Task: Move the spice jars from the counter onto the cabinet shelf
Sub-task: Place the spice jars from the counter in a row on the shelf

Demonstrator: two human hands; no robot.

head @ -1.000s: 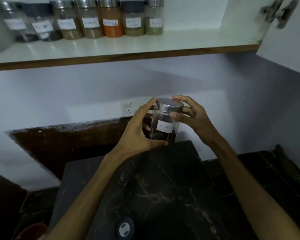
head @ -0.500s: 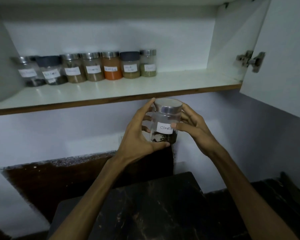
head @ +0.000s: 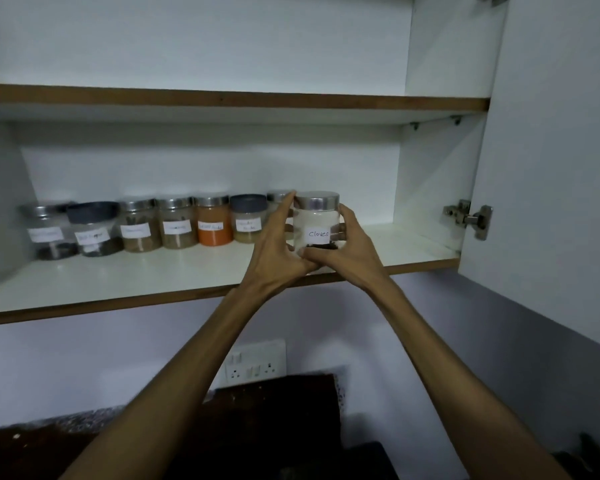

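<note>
Raised since a second ago: cloves jar (head: 317, 226), from above the counter to shelf height | row of seven jars (head: 177, 227) lines cabinet shelf (head: 118, 275) | left hand (head: 278, 252) and right hand (head: 349, 249) both curl round the jar, just right of the row's end

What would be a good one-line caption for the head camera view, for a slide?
Both hands, left hand and right hand, hold the Cloves jar at the cabinet shelf, beside the jar row.
</note>
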